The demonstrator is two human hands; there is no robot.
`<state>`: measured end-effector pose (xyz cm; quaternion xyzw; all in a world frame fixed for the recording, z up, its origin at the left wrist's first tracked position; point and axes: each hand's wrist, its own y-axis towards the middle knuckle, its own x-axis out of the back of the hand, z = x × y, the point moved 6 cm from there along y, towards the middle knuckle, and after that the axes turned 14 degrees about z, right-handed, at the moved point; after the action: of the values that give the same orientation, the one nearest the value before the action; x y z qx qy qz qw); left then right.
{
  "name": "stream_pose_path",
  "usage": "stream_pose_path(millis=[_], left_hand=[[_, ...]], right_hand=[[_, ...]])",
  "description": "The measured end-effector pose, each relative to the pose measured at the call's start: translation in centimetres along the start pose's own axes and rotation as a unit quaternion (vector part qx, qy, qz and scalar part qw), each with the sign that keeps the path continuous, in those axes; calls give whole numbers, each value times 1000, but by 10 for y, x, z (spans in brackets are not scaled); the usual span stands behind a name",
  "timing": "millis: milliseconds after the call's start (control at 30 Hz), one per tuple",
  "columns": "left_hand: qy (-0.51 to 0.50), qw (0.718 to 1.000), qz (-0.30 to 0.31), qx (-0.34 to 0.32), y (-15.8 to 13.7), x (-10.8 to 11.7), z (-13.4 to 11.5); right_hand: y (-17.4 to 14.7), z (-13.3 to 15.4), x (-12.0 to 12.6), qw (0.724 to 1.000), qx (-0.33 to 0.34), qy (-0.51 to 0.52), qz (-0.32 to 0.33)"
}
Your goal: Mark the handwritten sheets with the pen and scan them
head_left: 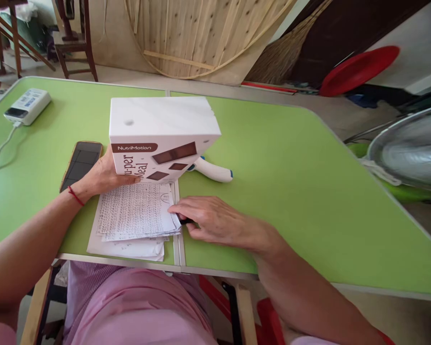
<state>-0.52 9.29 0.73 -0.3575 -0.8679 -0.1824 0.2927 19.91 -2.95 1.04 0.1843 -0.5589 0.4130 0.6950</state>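
Note:
My left hand (106, 172) is closed on the lower left side of a white cardboard box (165, 117) with brown print, its thumb across the printed face. The box is tilted above a stack of handwritten paper sheets (132, 215). At the right edge of those sheets, my right hand (219, 223) has its fingers bent around a slim black object (186, 221), mostly hidden, whose kind I cannot make out. The index fingertip touches the top sheet. Behind the box, a white device with blue trim (215, 171) shows only its handle-like end.
A phone (82, 163) lies left of the box on the green table (290, 191). Farther left stands a white power bank (28, 106) with a cable. Beyond the table are a wooden chair (75, 45), a straw broom (285, 52) and a red basin (361, 69).

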Motion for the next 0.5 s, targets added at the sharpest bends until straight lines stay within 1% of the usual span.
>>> stream_pose_path(millis=[67, 133, 167, 233, 267, 300, 333, 367, 433, 500], left_hand=[[10, 1000, 6, 7, 0, -1, 2], [16, 1000, 12, 6, 0, -1, 2], [17, 1000, 15, 3, 0, -1, 2], [18, 1000, 15, -4, 0, -1, 1], [19, 1000, 14, -7, 0, -1, 2], [23, 1000, 12, -9, 0, 0, 2], [28, 999, 12, -11, 0, 0, 3], [33, 999, 13, -12, 0, -1, 4], [39, 999, 12, -15, 0, -1, 7], [13, 999, -24, -31, -2, 2, 8]], right_hand=[[-3, -2, 5, 999, 6, 32, 15], [-9, -1, 16, 993, 48, 105, 10], [-13, 0, 22, 985, 82, 152, 6], [-18, 3, 32, 959, 155, 239, -5], [-20, 4, 36, 945, 180, 273, -15], [-20, 4, 38, 935, 191, 297, -34], [-19, 3, 39, 931, 185, 310, -59], [-16, 0, 38, 932, 165, 310, -87], [-9, -6, 31, 946, 103, 278, -130], [0, -8, 19, 965, 62, 220, -129]])
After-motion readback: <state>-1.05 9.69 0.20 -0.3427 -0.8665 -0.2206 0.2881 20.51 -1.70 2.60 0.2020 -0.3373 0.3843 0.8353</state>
